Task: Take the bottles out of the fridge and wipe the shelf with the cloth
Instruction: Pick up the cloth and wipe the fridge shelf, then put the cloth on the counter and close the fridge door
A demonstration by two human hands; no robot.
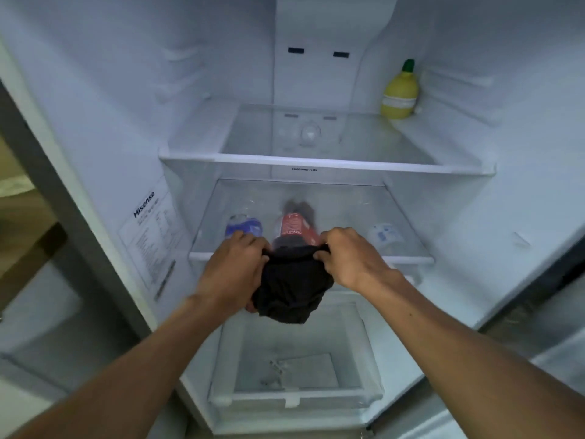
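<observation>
three bottles (292, 228) lie on the lower glass shelf (408, 251) — none out yet. the left hand (232, 267) and right hand (348, 258) pinch a black cloth (292, 285) bunched between them at the shelf's front edge — probably gathering it for wiping.

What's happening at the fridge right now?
A person stands at the open fridge, gripping a black cloth with both the left hand and the right hand in front of the middle shelf. Three bottles lie on that shelf: a blue-labelled bottle, a red-labelled bottle and a clear bottle. A yellow lemon-juice bottle stands on the upper shelf.
</observation>
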